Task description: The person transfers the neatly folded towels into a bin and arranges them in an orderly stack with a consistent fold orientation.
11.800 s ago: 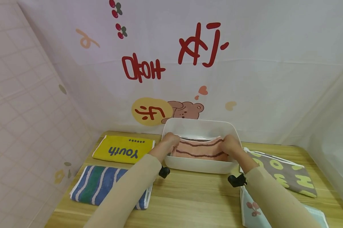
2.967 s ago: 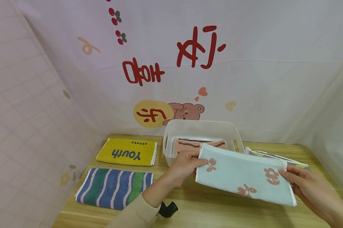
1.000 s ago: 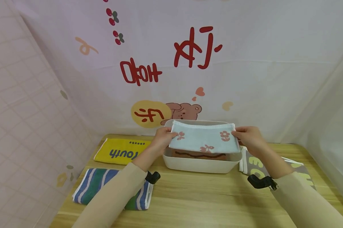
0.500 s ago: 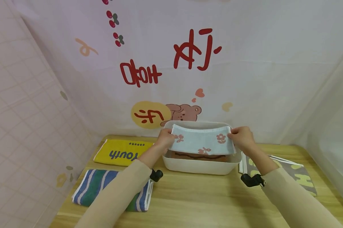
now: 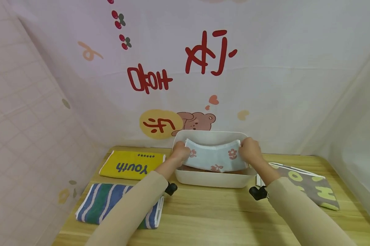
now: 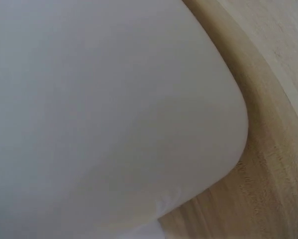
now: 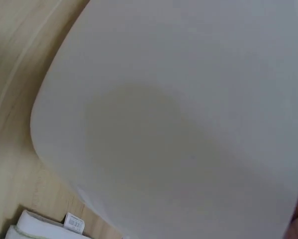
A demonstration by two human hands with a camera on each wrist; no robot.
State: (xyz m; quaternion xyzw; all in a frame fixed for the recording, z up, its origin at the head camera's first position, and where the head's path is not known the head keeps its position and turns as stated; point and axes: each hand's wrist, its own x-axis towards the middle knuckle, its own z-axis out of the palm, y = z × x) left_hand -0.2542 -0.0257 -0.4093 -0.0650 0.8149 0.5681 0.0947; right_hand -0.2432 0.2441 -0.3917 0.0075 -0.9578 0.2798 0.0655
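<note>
A folded light blue towel [image 5: 210, 157] with pink flowers sags between my two hands, down inside the white plastic basket [image 5: 215, 179]. My left hand [image 5: 181, 152] pinches its left end near the basket's left wall. At the other end my right hand [image 5: 250, 150] grips the towel's right edge by the basket's right wall. Under the blue towel, a strip of a pinkish-brown towel [image 5: 197, 169] shows in the basket. Both wrist views are filled mostly by the basket's outer wall [image 6: 139, 109]; a bit of the right hand shows at the right wrist view's edge.
On the wooden table [image 5: 209, 218], a yellow "Youth" towel [image 5: 132, 165] and a blue-green striped towel [image 5: 101, 203] lie left of the basket. A grey towel with yellow letters [image 5: 314, 186] lies to the right. A white patterned cloth [image 5: 280, 99] hangs behind.
The blue towel was held in front of the basket, carried over it, then lowered inside. Earlier, both hands held the pink striped towel in the basket. The hands have come closer together.
</note>
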